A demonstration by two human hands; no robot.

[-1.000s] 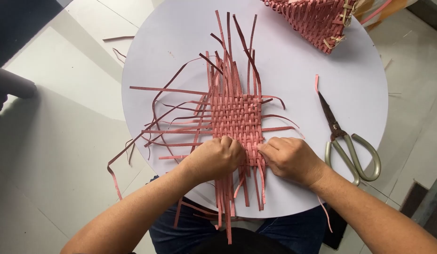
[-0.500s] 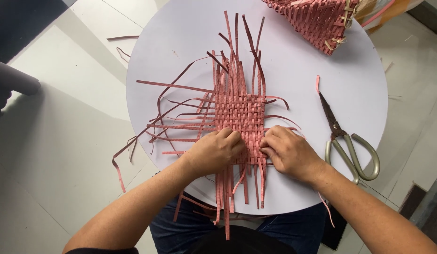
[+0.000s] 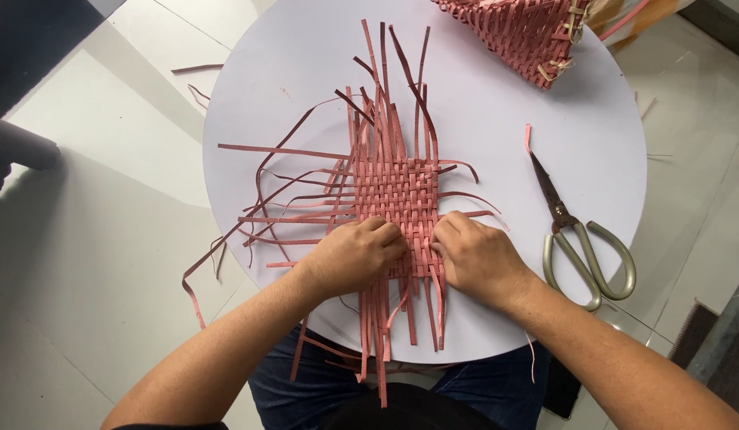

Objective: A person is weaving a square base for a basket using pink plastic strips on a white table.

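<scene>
Woven mat [image 3: 393,195] of pink strips sits mid-table [image 3: 306,48], both hands curled on its near edge: left hand [image 3: 355,256] and right hand [image 3: 474,256] pinching strips between fingertips. Scissors [image 3: 580,243] lie just right, woven basket [image 3: 528,32] up top.

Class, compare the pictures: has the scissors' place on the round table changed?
No. The scissors lie at the same spot near the white table's right edge, blades pointing away from the person.
</scene>
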